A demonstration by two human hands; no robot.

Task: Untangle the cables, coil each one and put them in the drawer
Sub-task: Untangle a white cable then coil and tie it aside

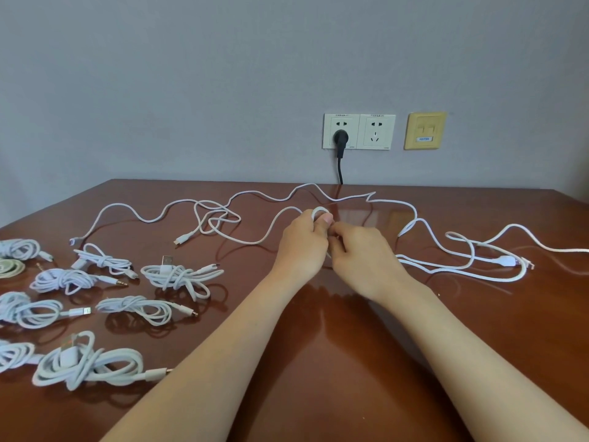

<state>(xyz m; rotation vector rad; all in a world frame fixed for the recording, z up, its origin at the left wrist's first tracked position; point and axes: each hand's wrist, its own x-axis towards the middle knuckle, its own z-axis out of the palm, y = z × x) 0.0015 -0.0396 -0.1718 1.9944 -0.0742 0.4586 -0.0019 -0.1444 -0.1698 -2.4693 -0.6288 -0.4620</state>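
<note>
Both hands meet mid-table: left hand [302, 242] fingers closed around a small loop of white cable [248, 240] — its slack trails leftward — right hand [360, 253] fingers pinching it alongside.

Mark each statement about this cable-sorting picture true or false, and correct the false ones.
1. Both hands, left and right, meet at a small loop of thin white cable. True.
2. The coiled white cable bundles lie on the right side of the glossy brown wooden table. False: they lie on the left side.
3. A black round plug sits in the left white wall socket. True.
4. Every cable on the table is already coiled. False: long loose white cables sprawl across the far and right parts.
5. An open drawer is visible. False: no drawer shows.
</note>
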